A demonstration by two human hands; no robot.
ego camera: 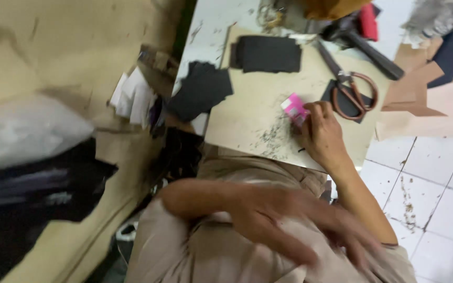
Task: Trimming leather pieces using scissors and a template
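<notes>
My right hand [322, 135] rests on a beige work board [252, 118] and grips a small pink block [294, 109] at its fingertips. Dark specks and scraps lie on the board just left of that hand. My left hand [289, 225] is blurred in the foreground over my lap in beige clothing, its fingers spread with nothing in them. Scissors with brown handles [355, 94] lie on a dark piece just right of the pink block.
Two black sheet pieces [268, 52] [200, 89] lie at the board's far and left sides. A black tool [365, 44] and tan paper cutouts [420, 99] lie to the right. White floor tiles [436, 178] show at lower right. Dark bundles [22, 199] sit at the left.
</notes>
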